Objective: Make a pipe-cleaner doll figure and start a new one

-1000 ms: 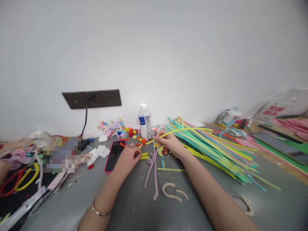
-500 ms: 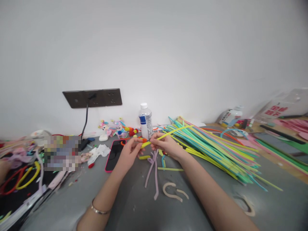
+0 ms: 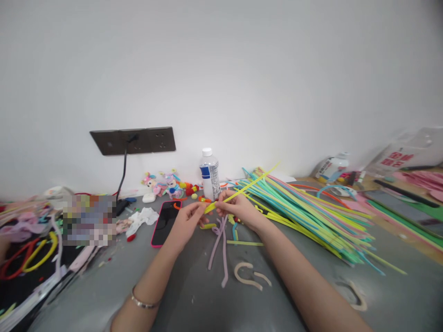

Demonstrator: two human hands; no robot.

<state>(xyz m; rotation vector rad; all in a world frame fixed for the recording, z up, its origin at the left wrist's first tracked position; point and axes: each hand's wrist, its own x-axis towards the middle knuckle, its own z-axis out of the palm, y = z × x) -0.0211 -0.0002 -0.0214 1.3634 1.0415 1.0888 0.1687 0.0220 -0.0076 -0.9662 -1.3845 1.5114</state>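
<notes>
A yellow pipe cleaner (image 3: 247, 186) runs between my two hands, its long free end slanting up to the right. My left hand (image 3: 193, 214) is closed on its near end. Close beside it, my right hand (image 3: 233, 208) pinches the same stem. What the left fingertips cover is hidden. Below the hands lie a looped lilac pipe cleaner (image 3: 224, 263), a short yellow-green piece (image 3: 245, 243) and a bent blue and yellow piece (image 3: 235, 231). Cream curved pieces (image 3: 242, 279) rest nearer to me.
A bottle (image 3: 209, 177) stands behind the hands. Right of it is a big bundle of coloured pipe cleaners (image 3: 311, 216). A phone (image 3: 166, 223), crumpled tissue (image 3: 141, 219) and small fuzzy figures (image 3: 164, 184) are at left. Another person's hand (image 3: 4, 246) shows at the far left edge.
The yellow pipe cleaner's free end has swung upward and now points more steeply to the upper right. Both hands stay nearly in place, still gripping it.
</notes>
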